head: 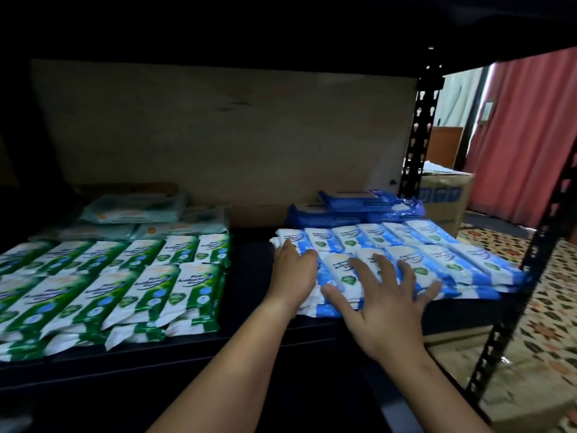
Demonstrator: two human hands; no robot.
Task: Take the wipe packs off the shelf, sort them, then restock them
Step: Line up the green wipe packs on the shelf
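Note:
Blue-and-white wipe packs lie in overlapping rows on the right half of the black shelf. Green-and-white wipe packs fill the left half in similar rows. Behind the blue rows sit dark blue packs; pale teal packs lie behind the green ones. My left hand rests against the left edge of the blue rows, fingers on the packs. Fingers spread, my right hand lies flat on the front blue packs. Neither hand grips anything.
A brown board closes the shelf's back. Black perforated uprights stand at the right. Beyond them are a cardboard box, a red curtain and a patterned tile floor.

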